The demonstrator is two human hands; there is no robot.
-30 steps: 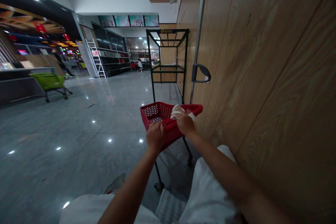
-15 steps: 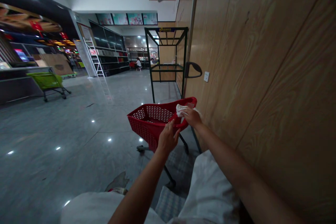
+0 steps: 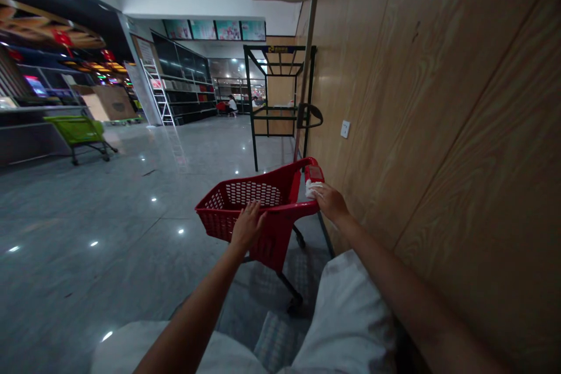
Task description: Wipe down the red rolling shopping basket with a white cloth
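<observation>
A small red shopping cart (image 3: 272, 245) with a perforated plastic basket stands on the floor in front of me, turned sideways. My left hand (image 3: 248, 227) lies on the near rim of its basket, fingers stretched out and thumb apart. At the handle end, my right hand (image 3: 331, 201) is closed on a crumpled white cloth (image 3: 312, 188), pressed against the red handlebar (image 3: 314, 173). Part of the cloth is hidden under the fingers.
A wood-panelled wall (image 3: 421, 128) runs close on my right. Behind the cart stands a dark metal frame rack (image 3: 253, 123). A green cart (image 3: 79, 130) and a white ladder (image 3: 161, 96) are to the left. Far back, a person (image 3: 232, 106) crouches by shelves.
The red cart has turned, its basket swinging left and toward me. My left hand has moved left along the rim. My right hand and the cloth have shifted slightly right on the handle.
</observation>
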